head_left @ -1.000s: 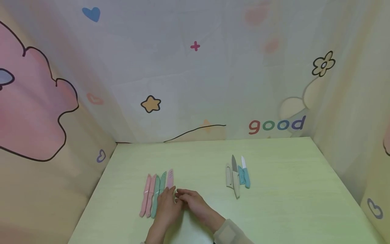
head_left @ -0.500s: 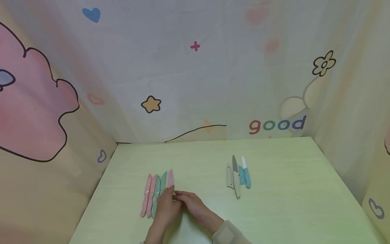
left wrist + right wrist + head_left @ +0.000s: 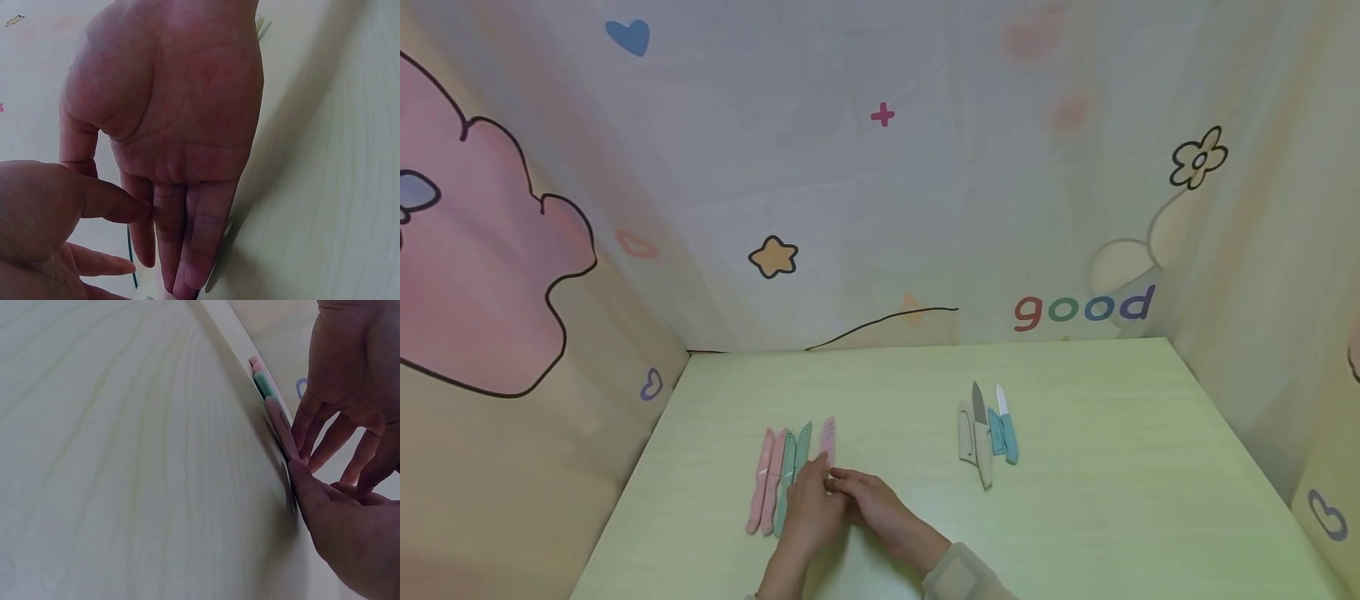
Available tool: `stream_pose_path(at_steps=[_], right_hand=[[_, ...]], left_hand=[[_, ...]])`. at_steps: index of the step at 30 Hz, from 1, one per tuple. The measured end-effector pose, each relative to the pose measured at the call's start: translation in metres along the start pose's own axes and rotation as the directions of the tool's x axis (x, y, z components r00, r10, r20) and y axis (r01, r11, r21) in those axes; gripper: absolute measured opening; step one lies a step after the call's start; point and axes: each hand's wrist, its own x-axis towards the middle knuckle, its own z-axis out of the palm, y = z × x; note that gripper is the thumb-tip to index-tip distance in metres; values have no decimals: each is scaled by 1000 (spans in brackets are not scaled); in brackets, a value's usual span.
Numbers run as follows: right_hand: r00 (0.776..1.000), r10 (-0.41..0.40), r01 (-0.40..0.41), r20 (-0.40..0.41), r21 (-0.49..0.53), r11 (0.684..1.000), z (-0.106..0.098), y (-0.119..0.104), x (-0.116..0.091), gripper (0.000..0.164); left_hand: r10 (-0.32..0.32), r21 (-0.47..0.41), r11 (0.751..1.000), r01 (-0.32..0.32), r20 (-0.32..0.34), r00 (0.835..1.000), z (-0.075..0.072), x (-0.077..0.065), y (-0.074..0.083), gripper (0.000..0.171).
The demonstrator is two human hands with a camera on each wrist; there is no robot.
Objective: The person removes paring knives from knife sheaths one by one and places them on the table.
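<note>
In the head view, my left hand [image 3: 812, 504] lies over the lower part of a lilac knife [image 3: 827, 443], and only its slotted sheath end shows. The left fingers are straight in the left wrist view, palm turned to the camera. Against the left hand, my right hand [image 3: 880, 508] brings its fingers in from the right, beside the lilac knife. A light edge of that knife [image 3: 281, 425] runs up to the fingertips in the right wrist view. Left of it lie two pink knives [image 3: 757, 492] and two green knives [image 3: 801, 446], partly covered by the left hand.
On the pale table [image 3: 1090, 500], a beige knife [image 3: 981, 446] lies bare-bladed beside its sheath [image 3: 965, 433]. Right of it sit a small blue knife [image 3: 1008, 437] and its blue sheath [image 3: 995, 432]. A printed curtain [image 3: 850, 167] hangs behind.
The lilac knife has shifted slightly right, opening a gap to the green ones. My right fingers have come closer to the left hand. The other knives stay put.
</note>
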Motion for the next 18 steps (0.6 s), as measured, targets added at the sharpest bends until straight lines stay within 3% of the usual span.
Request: stream_pose_path(at_steps=[13,18], right_hand=[[999,-3,-1,42,112,994,-6,4,0,50],[999,-2,-3,37,145,989,-5,3,-2,49]], left_hand=[[-77,-51,996,75,-24,997,-4,7,2,59],[-66,-60,996,62,-58,996,-3,7,-1,54]])
